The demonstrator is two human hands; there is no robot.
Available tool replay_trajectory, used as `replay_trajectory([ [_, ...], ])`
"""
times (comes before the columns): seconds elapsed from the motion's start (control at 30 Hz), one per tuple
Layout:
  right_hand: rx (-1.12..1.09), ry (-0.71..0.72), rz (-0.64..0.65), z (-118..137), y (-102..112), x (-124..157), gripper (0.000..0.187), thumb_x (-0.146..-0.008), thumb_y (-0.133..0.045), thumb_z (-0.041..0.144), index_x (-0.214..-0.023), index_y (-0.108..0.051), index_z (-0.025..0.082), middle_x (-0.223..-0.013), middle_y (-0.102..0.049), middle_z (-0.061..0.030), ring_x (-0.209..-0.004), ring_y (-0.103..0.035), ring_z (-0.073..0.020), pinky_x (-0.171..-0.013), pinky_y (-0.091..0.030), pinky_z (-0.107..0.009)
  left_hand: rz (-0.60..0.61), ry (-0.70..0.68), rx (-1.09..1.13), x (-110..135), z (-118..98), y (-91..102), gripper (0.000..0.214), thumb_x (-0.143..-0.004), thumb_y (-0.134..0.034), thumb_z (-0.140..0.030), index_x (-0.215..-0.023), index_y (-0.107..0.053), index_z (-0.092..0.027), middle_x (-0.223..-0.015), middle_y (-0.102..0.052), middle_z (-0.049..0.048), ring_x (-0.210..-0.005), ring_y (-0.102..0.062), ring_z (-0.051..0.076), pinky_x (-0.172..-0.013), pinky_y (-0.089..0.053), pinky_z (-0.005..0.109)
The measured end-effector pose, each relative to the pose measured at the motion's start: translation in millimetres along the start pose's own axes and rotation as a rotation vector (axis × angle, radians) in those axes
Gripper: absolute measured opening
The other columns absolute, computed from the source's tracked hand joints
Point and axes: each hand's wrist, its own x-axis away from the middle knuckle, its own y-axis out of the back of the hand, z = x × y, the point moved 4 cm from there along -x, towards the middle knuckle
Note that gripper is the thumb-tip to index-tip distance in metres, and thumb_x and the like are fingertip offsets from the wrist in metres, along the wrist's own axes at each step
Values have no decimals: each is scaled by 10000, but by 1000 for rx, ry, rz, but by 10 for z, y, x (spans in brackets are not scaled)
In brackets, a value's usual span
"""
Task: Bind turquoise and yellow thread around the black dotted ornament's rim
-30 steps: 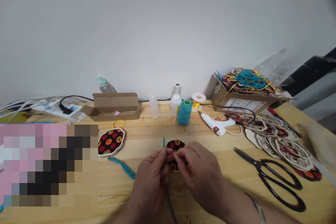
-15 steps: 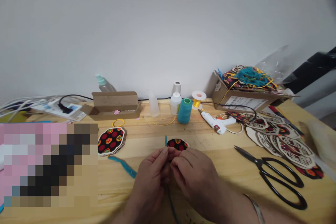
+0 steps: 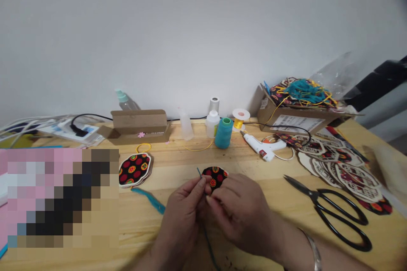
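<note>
My left hand (image 3: 184,207) pinches a teal thread (image 3: 199,172) between thumb and forefinger; a short end sticks up past the fingertips, and a strand runs down below the hands to the lower edge of the view. Close beside it, my right hand (image 3: 243,207) is closed with its fingertips together at the same spot. What those fingertips grip is hidden. Just beyond both hands lies a black fabric-patterned piece (image 3: 213,178) with red and orange flowers, partly covered by the fingers. Left of my hands is a stack of similar pieces (image 3: 135,169) with a yellow loop and a teal tassel (image 3: 149,199).
Black-handled scissors (image 3: 314,197) lie at right, near scattered wooden cutouts (image 3: 352,178). Behind are a white glue gun (image 3: 263,146), teal thread cone (image 3: 224,133), yellow spool (image 3: 238,120), white bottle (image 3: 212,125), open narrow box (image 3: 140,125) and a full carton (image 3: 292,120). A pixelated patch covers the lower left.
The teal thread end now leans left and shows above my left thumb. My right hand has moved slightly right, uncovering more of the patterned piece.
</note>
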Motion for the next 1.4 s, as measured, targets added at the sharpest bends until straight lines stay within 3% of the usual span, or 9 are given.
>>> replay_trajectory([
  [0.1, -145, -301, -57, -219, 90, -45, 246, -826, -465, 217, -602, -546, 154, -578, -536, -20, -575, -461, -125, -540, -328, -255, -13, -12, -46, 4, -20, 1, 148, -681, -701, -237, -728, -675, -99, -555, -516, -37, -389, -299, 3, -351, -215, 128],
  [0.2, -361, -584, -28, -448, 93, -68, 219, -832, -472, 279, -715, -615, 160, -655, -607, -22, -614, -522, -130, -560, -383, -241, -18, -20, -87, 3, -22, 12, 169, -698, -685, -254, -756, -667, -96, -570, -489, -42, -394, -237, 2, -352, -152, 148],
  [0.3, -631, -723, 31, -552, 26, -89, 228, -780, -543, 319, -884, -658, 152, -794, -672, -39, -734, -587, -158, -673, -443, -266, -17, -33, -104, 1, -17, 26, 163, -712, -671, -262, -754, -657, -105, -581, -477, -44, -408, -229, 9, -368, -152, 162],
  [0.43, -932, -841, 127, -530, -99, -83, 243, -706, -619, 325, -860, -696, 153, -780, -691, -35, -686, -598, -145, -670, -458, -269, 47, -18, -141, -1, 2, 11, 197, -731, -647, -288, -638, -608, -119, -500, -396, -66, -403, -191, 24, -374, -121, 186],
  [0.7, -1217, -822, 179, -440, -177, -52, 159, -661, -671, 273, -717, -675, 123, -559, -635, -20, -540, -551, -121, -574, -430, -265, 123, 5, -279, 24, 38, -12, 271, -752, -611, -330, -570, -572, -133, -455, -361, -67, -405, -181, 40, -393, -113, 202],
  [0.83, -1124, -821, 135, -462, -151, -52, 125, -663, -659, 238, -641, -651, 115, -529, -606, -7, -514, -526, -105, -547, -417, -245, 168, 60, -305, 48, 63, -42, 302, -749, -607, -348, -540, -554, -138, -426, -299, -76, -404, -175, 49, -398, -105, 208],
  [0.97, -1069, -841, 128, -476, -159, -57, 125, -666, -654, 240, -645, -653, 117, -524, -584, 9, -505, -505, -89, -532, -410, -228, 177, 18, -309, 50, 50, -53, 319, -744, -618, -329, -504, -535, -136, -477, -370, -50, -451, -229, 62, -421, -145, 207],
  [1.2, -1089, -839, 124, -482, -181, -55, 164, -672, -654, 284, -651, -639, 122, -520, -570, 17, -506, -494, -86, -531, -410, -224, 164, -7, -341, 36, 77, 17, 185, -762, -610, -305, -758, -698, -142, -512, -379, -46, -501, -273, 80, -464, -201, 197],
  [1.4, -1058, -852, 101, -476, -134, -62, 207, -678, -650, 329, -664, -650, 122, -542, -569, 14, -517, -472, -86, -527, -391, -219, 165, 4, -294, 62, 68, -21, 164, -757, -617, -288, -738, -716, -158, -551, -488, -19, -554, -387, 92, -548, -307, 194],
])
